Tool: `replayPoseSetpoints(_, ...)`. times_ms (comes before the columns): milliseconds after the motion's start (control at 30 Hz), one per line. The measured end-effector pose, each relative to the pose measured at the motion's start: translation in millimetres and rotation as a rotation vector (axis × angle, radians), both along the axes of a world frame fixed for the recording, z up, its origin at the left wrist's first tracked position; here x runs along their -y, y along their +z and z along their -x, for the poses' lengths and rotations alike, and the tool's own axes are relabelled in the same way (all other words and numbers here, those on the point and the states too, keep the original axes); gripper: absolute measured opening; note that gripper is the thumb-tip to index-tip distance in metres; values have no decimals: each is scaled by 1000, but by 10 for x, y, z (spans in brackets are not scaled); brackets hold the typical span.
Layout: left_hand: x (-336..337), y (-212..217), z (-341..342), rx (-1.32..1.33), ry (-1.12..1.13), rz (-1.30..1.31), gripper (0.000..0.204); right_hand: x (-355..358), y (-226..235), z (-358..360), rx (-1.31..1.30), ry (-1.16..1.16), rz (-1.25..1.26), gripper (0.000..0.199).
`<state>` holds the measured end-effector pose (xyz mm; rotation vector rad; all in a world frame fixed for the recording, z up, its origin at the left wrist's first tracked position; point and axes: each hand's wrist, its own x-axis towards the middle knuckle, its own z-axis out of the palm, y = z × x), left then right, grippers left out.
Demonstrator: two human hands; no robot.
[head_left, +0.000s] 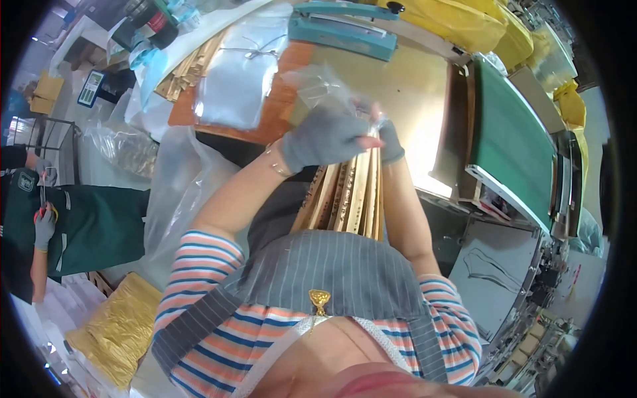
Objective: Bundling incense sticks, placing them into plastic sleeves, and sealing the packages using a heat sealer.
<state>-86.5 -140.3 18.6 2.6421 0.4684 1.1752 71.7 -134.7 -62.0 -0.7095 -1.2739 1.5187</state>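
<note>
- A bundle of long pale wooden sticks (348, 196) stands nearly upright against the person's striped apron, its top between both hands.
- The left hand (325, 136), in a grey fingerless glove, is closed over a crinkled clear plastic bag (317, 85) at the sticks' top.
- The right hand (390, 142), gloved alike, grips the sticks' far side.
- Beyond lies a brown worktable (411, 86) bearing a stack of clear flat bags (239, 79) and a teal heat sealer (345, 30).
- A green conveyor belt (514, 142) runs along the right.
- Yellow sacks (464, 20) pile behind.
- At far left, another person's gloved hand (44, 225) holds a red-handled tool.
</note>
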Motion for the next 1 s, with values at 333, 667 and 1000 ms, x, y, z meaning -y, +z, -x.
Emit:
replayPoseSetpoints(333, 1238, -788, 300, 150, 225, 577, 31, 1620, 26, -167, -2, -129, 793, 58)
replayPoseSetpoints(667, -684, 571, 315, -35, 620, 62, 18, -5, 1451, -264, 973, -833, -855, 6)
replayPoseSetpoints(1000, -1248, 737, 230, -422, 375, 530, 25, -638, 1683, -800, 1028, -426, 109, 14)
